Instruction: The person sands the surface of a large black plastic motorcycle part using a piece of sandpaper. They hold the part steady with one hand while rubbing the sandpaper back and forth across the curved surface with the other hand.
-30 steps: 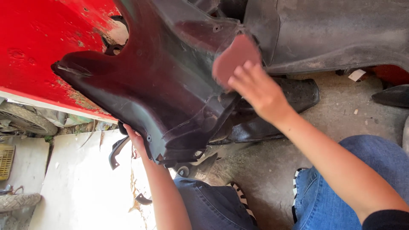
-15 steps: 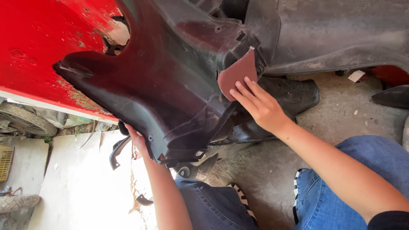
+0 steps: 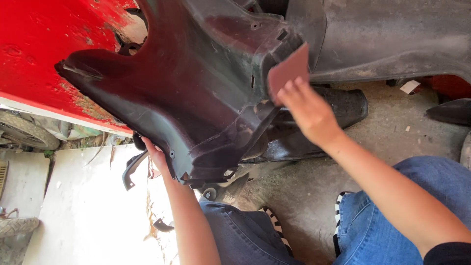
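The sandpaper sheet point(image 3: 288, 70), reddish brown, lies pressed flat against the dark plastic panel point(image 3: 196, 98) under the fingers of the right hand point(image 3: 306, 110), a little to the two o'clock side of the frame's centre. That grip is a flat-fingered press, the paper's upper corner sticking out past the fingertips toward twelve o'clock. The left hand point(image 3: 157, 157) sits at about seven o'clock from the panel's middle, its grip closed around the panel's lower edge, fingers hidden behind it. Out from there, a red body panel point(image 3: 44, 54) fills the ten o'clock corner, another dark dusty cover point(image 3: 392, 39) spans the one o'clock side, and blue jeans point(image 3: 382, 206) cover the knees at five o'clock above the concrete floor point(image 3: 392, 132).
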